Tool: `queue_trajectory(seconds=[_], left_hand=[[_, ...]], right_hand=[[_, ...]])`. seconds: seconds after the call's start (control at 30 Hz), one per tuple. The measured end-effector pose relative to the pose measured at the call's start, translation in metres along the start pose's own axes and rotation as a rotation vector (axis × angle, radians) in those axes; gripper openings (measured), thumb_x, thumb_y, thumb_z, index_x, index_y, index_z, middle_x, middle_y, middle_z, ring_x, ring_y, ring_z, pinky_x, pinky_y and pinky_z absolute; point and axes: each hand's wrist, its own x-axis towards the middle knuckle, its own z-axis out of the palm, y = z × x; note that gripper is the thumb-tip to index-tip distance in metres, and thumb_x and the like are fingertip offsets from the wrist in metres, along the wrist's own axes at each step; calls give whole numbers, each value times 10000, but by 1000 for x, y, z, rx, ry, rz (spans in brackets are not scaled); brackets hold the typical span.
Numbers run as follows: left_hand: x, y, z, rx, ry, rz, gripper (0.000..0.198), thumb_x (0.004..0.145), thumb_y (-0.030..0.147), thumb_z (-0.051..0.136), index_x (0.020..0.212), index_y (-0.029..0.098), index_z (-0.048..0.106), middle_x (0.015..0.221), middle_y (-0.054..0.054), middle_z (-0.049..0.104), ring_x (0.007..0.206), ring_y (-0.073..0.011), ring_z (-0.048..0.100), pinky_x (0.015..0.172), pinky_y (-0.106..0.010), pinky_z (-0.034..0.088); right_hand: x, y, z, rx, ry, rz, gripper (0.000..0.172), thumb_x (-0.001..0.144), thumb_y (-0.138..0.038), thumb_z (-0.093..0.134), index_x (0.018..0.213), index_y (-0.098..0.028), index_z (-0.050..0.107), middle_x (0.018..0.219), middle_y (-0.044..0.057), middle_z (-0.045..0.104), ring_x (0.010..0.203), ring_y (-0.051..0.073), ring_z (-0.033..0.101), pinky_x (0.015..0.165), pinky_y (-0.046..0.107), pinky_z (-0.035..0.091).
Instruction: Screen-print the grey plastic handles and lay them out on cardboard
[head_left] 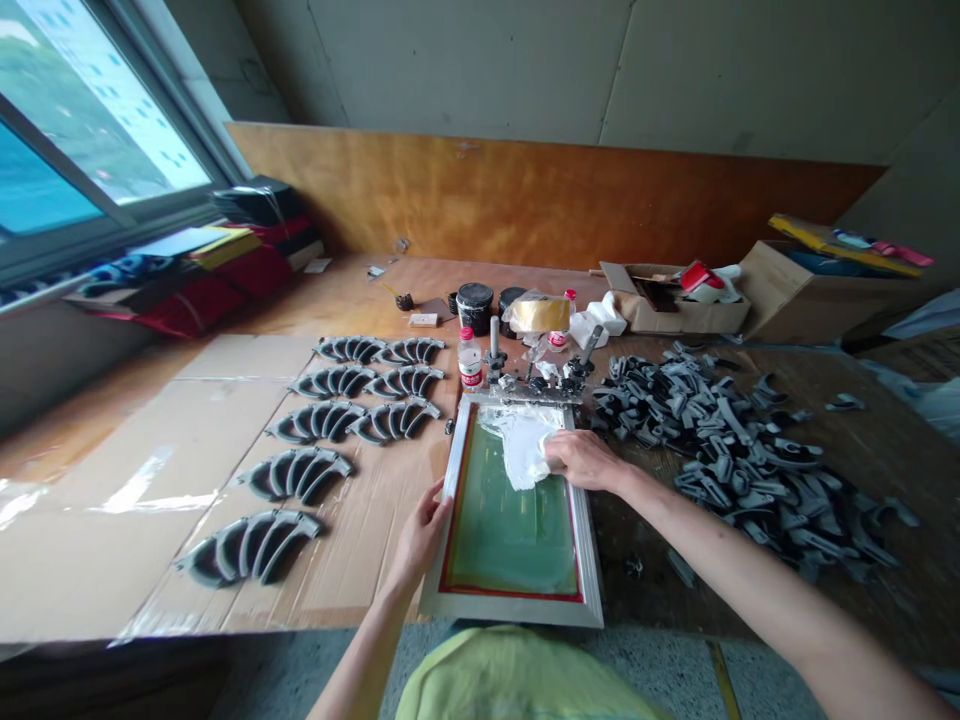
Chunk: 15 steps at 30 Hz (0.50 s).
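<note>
A screen printing frame (pixel 517 607) with a green mesh (pixel 510 530) lies in front of me, its far end at a metal hinge clamp (pixel 529 392). My left hand (pixel 426 522) grips the frame's left edge, the fingertips partly hidden by the rim. My right hand (pixel 583 460) is closed on a crumpled white wipe (pixel 525 450), which lies against the upper part of the mesh. Whether the wipe is cloth or paper I cannot tell. Beneath the clear film near the clamp, details are hard to make out.
Curved grey parts (pixel 289 475) stand in rows on cardboard (pixel 195 410) at left. A heap of similar parts (pixel 727 440) covers the right side. Behind the clamp are a red-capped bottle (pixel 470 362), black tubs (pixel 475 308), tape (pixel 541 313) and an open box (pixel 675 318).
</note>
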Motion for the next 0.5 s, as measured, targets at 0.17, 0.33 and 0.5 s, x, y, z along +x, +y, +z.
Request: queue_trajectory(seconds=[0.17, 0.33, 0.5], left_hand=[[-2, 6, 1, -40, 13, 0, 751, 752, 658, 606, 1313, 160, 559, 702, 14, 608, 628, -159, 572, 553, -245, 430], [-6, 13, 1, -62, 46, -29, 796, 709, 676, 640, 1297, 143, 571, 681, 17, 606, 602, -155, 565, 521, -239, 415], [-13, 32, -5, -100, -5, -38, 825, 689, 659, 682, 1337, 168, 540, 664, 24, 622, 593, -160, 590, 523, -242, 435]], right_hand=[[-2, -15, 33, -52, 217, 41, 247, 821, -9, 504, 881, -169, 682, 898, 82, 665, 895, 213, 558, 751, 306, 453], [-12, -13, 28, 46, 174, -28, 233, 830, -37, 556, 920, -198, 700, 864, 45, 670, 873, 189, 583, 748, 284, 475], [45, 6, -9, 87, 189, 203, 489, 819, -194, 715, 1282, -305, 604, 1079, 19, 691, 935, 185, 636, 794, 278, 482]])
